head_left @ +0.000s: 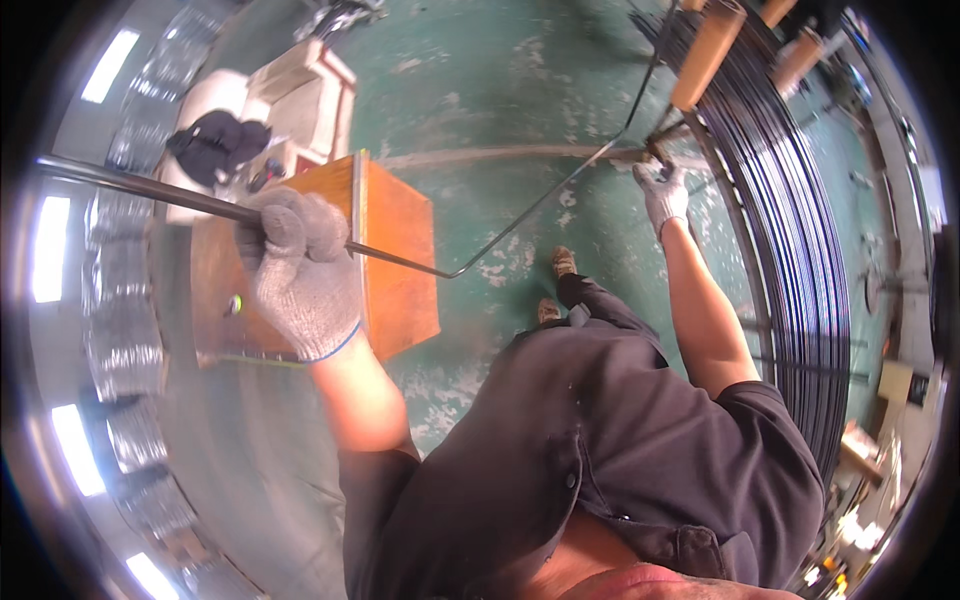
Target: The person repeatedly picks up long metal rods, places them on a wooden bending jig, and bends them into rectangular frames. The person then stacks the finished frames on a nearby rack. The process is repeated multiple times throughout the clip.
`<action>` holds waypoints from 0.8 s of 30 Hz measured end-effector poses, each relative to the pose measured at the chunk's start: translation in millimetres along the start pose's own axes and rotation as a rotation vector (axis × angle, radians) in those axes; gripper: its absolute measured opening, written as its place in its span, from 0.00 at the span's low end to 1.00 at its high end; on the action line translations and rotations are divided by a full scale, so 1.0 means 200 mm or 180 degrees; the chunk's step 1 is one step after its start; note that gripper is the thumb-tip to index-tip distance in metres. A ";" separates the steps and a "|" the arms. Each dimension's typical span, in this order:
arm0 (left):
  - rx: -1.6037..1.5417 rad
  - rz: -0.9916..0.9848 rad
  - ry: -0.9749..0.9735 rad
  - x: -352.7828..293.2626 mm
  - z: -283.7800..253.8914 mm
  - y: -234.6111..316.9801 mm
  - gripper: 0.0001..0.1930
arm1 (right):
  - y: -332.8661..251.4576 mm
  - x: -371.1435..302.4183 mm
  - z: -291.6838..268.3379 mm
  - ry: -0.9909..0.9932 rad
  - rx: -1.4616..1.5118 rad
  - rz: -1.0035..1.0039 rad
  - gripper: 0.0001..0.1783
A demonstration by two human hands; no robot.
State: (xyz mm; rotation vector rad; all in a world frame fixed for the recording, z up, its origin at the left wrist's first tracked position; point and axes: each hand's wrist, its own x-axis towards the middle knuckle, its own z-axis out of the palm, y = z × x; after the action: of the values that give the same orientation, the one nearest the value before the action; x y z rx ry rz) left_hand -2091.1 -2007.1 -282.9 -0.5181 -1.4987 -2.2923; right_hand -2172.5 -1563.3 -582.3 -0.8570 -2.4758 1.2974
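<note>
Where our left hand [300, 268] has its fingers wrapped around the bent rod [540, 204], presumably to steady its span above the floor [480, 85], our right hand [663, 195] nears the rod bundle [775, 180]; its fingers' grip we cannot tell.

Left hand [300, 270] clenched, right hand [662, 193] outstretched, well apart

Bent rod [455, 273] crosses mid, rod bundle [785, 200] blocks R; rm btwn.
</note>
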 end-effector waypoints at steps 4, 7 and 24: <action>0.0551 0.0472 -0.0054 0.07 0.02 0.19 0.13 | -0.18 0.07 0.58 -0.1177 0.0732 0.0028 0.51; 0.0745 0.0552 0.0260 0.12 0.09 0.23 0.17 | -0.45 -0.01 0.90 -0.1842 0.0756 0.0052 0.52; 0.1713 0.1048 0.2223 0.03 -0.14 0.88 0.19 | -1.21 -0.17 2.17 -0.3600 0.1251 -0.1071 0.32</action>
State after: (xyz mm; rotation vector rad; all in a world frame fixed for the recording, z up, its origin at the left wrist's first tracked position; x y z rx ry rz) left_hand -2015.3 -2099.1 -151.6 0.1708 -1.4281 -1.4874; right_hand -2431.8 -1985.6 -639.2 0.5561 -2.6273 2.4196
